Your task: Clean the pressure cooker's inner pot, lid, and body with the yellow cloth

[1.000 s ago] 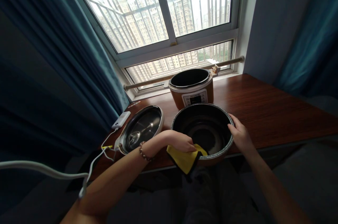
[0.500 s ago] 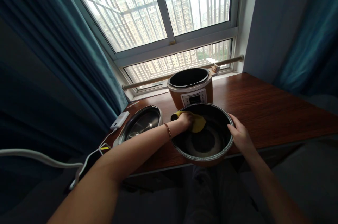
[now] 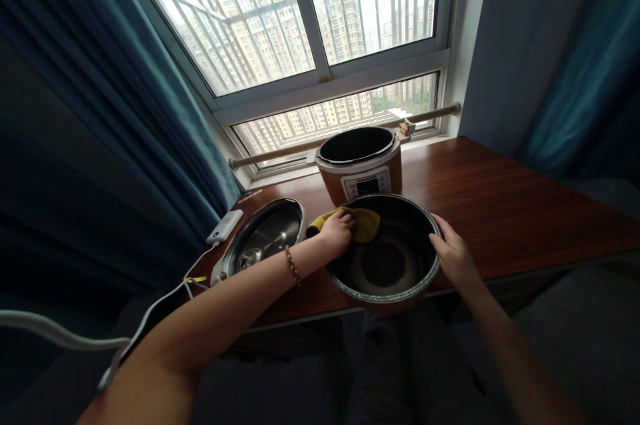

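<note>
My left hand is closed on a yellow cloth, at the left rim of a dark cooker inner pot. Part of the cloth lies against the pot's inside wall and part sticks out past the rim. With the thumb over the edge and the fingers outside, my right hand grips the pot's right rim. The pot is tilted toward me at the table's front edge, and its inside shows a paler ring on the bottom. Directly behind it stands the brown and white electric cooker body, lidless, its control panel facing me.
Left of the pot, the cooker lid lies with its shiny inside up on the wooden table. A white power adapter with a cable sits at the left edge. Behind are a barred window and a horizontal rod; blue curtains hang at both sides.
My left hand has moved left and slightly up with the cloth, from inside the pot to its left rim. My right hand still holds the pot in about the same place.
</note>
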The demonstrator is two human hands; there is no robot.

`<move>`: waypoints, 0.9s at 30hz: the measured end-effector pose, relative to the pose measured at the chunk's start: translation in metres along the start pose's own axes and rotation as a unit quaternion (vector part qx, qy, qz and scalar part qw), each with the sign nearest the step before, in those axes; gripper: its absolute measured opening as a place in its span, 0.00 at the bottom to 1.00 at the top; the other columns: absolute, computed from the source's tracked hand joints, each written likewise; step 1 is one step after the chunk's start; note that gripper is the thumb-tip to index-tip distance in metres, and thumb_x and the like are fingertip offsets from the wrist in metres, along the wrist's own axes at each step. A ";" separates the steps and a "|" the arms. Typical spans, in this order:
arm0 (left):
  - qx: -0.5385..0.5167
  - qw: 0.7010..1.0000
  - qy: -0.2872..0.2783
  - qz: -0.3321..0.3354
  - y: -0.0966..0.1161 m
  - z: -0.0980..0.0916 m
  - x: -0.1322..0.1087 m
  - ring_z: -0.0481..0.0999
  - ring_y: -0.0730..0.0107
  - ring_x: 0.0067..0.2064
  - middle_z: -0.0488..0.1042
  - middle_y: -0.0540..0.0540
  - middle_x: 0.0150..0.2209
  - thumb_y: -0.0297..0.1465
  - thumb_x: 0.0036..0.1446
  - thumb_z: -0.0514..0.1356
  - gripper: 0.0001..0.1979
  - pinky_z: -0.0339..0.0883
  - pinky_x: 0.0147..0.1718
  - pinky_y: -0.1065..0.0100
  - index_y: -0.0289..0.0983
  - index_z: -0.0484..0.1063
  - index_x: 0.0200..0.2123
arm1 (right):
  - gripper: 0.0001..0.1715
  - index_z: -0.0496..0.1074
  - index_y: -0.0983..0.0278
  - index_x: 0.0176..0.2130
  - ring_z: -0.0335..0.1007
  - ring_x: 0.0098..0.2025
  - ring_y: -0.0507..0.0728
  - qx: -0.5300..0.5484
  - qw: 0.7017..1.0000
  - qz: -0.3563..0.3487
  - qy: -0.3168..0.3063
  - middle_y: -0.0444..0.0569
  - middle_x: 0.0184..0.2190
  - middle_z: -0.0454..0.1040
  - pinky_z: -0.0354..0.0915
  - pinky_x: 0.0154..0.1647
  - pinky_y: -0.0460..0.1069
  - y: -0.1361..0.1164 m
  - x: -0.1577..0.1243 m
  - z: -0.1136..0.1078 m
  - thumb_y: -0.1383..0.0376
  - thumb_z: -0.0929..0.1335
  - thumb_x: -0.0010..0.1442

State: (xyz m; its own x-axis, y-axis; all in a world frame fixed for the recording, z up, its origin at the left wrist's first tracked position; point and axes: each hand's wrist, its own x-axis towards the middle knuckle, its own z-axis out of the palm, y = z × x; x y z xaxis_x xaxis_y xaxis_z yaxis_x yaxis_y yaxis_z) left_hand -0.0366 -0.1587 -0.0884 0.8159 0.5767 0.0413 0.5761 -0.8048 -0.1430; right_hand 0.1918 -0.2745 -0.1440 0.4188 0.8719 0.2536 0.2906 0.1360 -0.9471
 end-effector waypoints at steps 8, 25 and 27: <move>0.034 0.990 -0.130 -0.034 0.031 -0.036 -0.043 0.73 0.62 0.33 0.75 0.41 0.24 0.36 0.55 0.52 0.18 0.58 0.43 0.63 0.36 0.76 0.22 | 0.29 0.62 0.66 0.54 0.63 0.52 0.61 -0.016 1.000 -0.004 -0.004 0.54 0.51 0.68 0.56 0.56 0.56 0.007 0.002 -0.001 0.62 0.60 0.54; -0.387 0.915 0.083 -0.084 0.110 -0.056 -0.100 0.69 0.66 0.50 0.71 0.48 0.51 0.36 0.63 0.44 0.19 0.60 0.49 0.66 0.42 0.64 0.53 | 0.30 0.62 0.68 0.55 0.55 0.59 0.64 -0.198 0.965 -0.164 0.048 0.57 0.56 0.63 0.52 0.59 0.59 -0.034 -0.007 -0.013 0.54 0.59 0.59; -0.434 0.885 0.139 -0.093 0.105 -0.052 -0.102 0.65 0.65 0.55 0.68 0.47 0.54 0.33 0.62 0.46 0.18 0.57 0.54 0.65 0.42 0.65 0.53 | 0.26 0.64 0.66 0.53 0.57 0.57 0.62 -0.193 0.955 -0.221 0.033 0.55 0.54 0.64 0.53 0.58 0.56 -0.060 -0.017 -0.007 0.56 0.58 0.61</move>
State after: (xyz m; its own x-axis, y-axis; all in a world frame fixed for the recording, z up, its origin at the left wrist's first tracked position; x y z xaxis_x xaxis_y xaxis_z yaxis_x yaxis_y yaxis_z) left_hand -0.0572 -0.3097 -0.0560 0.6146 0.7504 0.2432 0.4241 -0.5743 0.7002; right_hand 0.1739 -0.3007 -0.0904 0.2317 0.7357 0.6365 0.7425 0.2890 -0.6043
